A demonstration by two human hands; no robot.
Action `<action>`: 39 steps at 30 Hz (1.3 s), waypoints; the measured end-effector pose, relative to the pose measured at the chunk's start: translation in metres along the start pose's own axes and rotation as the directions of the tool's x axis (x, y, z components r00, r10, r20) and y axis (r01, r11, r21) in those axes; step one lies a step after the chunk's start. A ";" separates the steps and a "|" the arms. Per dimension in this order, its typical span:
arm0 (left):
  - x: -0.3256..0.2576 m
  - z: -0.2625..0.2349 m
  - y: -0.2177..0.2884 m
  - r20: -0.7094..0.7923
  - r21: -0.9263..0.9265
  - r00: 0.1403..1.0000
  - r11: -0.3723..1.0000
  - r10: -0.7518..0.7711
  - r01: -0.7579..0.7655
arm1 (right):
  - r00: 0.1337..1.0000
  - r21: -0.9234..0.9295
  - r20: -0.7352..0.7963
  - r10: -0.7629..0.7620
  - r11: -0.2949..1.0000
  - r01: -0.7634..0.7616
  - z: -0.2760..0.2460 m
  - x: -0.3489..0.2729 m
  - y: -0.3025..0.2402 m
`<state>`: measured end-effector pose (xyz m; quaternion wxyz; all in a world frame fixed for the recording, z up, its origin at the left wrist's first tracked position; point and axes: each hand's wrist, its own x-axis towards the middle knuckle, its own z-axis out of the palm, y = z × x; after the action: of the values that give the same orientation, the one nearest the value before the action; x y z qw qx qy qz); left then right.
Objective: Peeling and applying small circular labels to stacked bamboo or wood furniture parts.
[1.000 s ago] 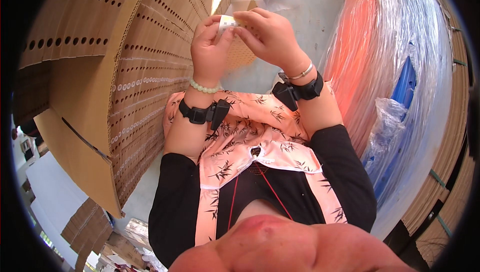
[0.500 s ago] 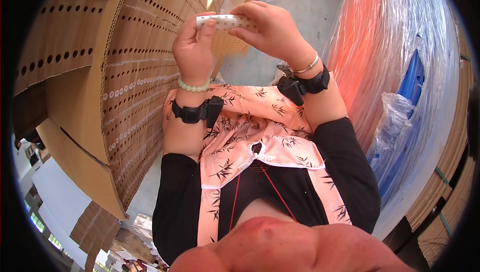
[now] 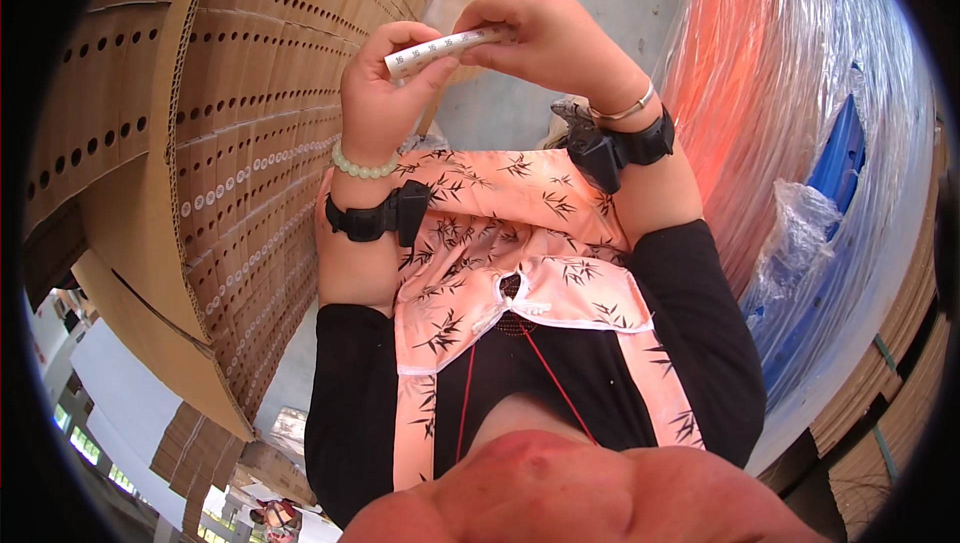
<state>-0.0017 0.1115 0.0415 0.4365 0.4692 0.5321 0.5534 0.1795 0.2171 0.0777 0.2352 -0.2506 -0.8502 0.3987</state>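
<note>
Between my hands is a white strip of printed labels (image 3: 428,56), narrow and curled like a small roll, with a row of dark marks along it. My left hand (image 3: 382,95) pinches its left end, thumb in front and fingers behind. My right hand (image 3: 562,51) grips the other end, its curled fingers covering that part. The strip slants, its right end higher. Both hands are held out ahead of my peach bamboo-print apron (image 3: 500,198).
Tall stacks of brown cardboard boxes (image 3: 262,93) with rows of round holes line the left; some holes carry round white stickers (image 3: 262,161). On the right stand film-wrapped orange and blue goods (image 3: 790,133). Grey floor (image 3: 600,43) lies beyond my hands.
The label strip has tilted, its left end dropping and its face looking narrower. A tan dotted patch below my hands is out of sight. Both hands keep their grip.
</note>
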 end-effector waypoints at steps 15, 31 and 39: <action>0.002 -0.006 -0.004 -0.046 -0.179 0.998 0.983 0.043 -0.051 | 0.997 0.147 -0.071 0.029 0.989 -0.018 -0.001 -0.001 0.010; 0.002 -0.010 -0.005 -0.091 -0.212 0.994 0.975 0.053 -0.071 | 0.987 0.511 -0.084 0.140 0.856 -0.077 0.002 0.002 0.014; 0.004 -0.010 -0.005 -0.085 -0.253 0.996 0.966 0.028 -0.049 | 0.987 0.577 -0.033 0.156 0.810 -0.109 0.001 0.003 0.021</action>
<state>-0.0126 0.1135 0.0370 0.4604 0.3966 0.4645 0.6442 0.1819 0.2299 0.0606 0.3047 -0.2424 -0.6615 0.6409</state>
